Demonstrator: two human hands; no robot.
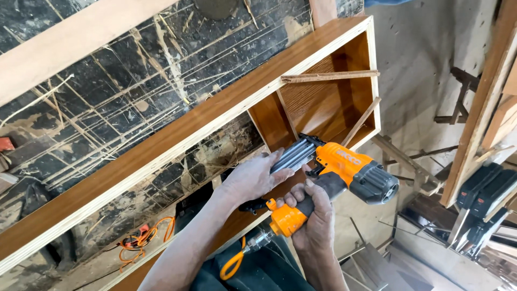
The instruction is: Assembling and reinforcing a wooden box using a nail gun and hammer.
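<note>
Scarred black sheeting [107, 91], streaked with glue and scratches, fills the workshop backdrop, and across it runs a long brown plywood cabinet frame [161, 140] with pale raw edges. Right at its boxed end sits the action: an orange pneumatic nail gun [344, 170], nose pressed to the frame's lower rail just beside an upright divider [285, 116]. Right hand [312, 218] is wrapped tight round the grip, fingers closed on the handle, forefinger up by the trigger area, though whether it's actually on the trigger I can't tell. Left hand [256, 175] lies over the grey magazine [293, 155], fingers together and nearly flat, steadying rather than clutching. Looks like a fastening step, pinning the divider or rail in place; the next shot, I'd judge, calls for keeping the nose square to the edge and the left fingertips clear of the firing line. An orange coiled air hose [232, 264] trails from the handle's base. Loose thin wood strips [328, 76] rest inside the open compartment, and orange cable [142, 240] lies on the floor below.
</note>
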